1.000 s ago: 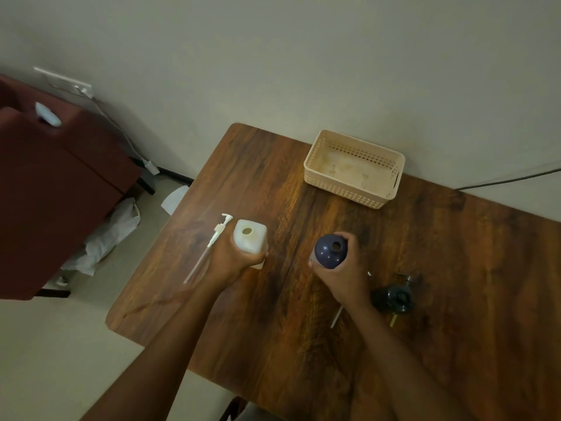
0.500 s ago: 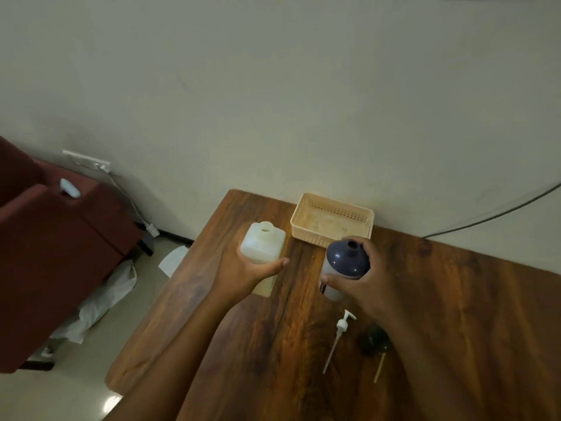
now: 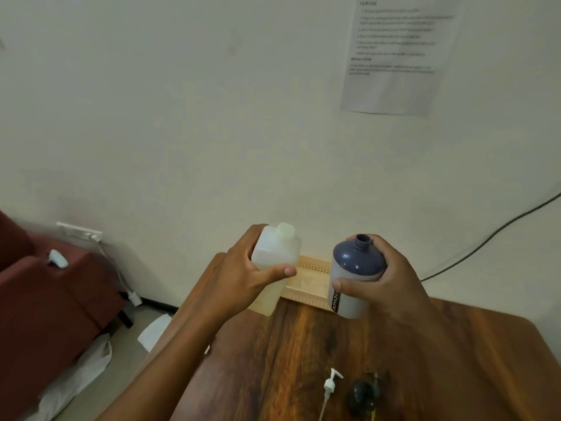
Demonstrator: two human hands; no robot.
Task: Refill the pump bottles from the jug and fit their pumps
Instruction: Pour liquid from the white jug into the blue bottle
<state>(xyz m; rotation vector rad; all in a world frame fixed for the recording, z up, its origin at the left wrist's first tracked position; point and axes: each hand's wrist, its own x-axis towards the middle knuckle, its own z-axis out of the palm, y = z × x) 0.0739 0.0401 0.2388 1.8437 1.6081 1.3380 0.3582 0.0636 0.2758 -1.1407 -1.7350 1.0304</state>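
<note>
Wooden table [image 3: 440,360]: white pump [image 3: 329,387], dark pump [image 3: 362,393] side by side (near edge); cream basket [image 3: 312,278] at wall.

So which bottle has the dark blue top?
The round grey bottle with the dark blue dome top, held in the right hand. The square translucent white bottle in the left hand is pale all over.

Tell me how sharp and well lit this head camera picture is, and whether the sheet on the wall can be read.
Head view: dim, flat, warm light; soft throughout; printed paper sheet on the wall too blurred to read; black pump head on the brown wooden table is a dark smear; wide-angle lens bends the edges.
</note>
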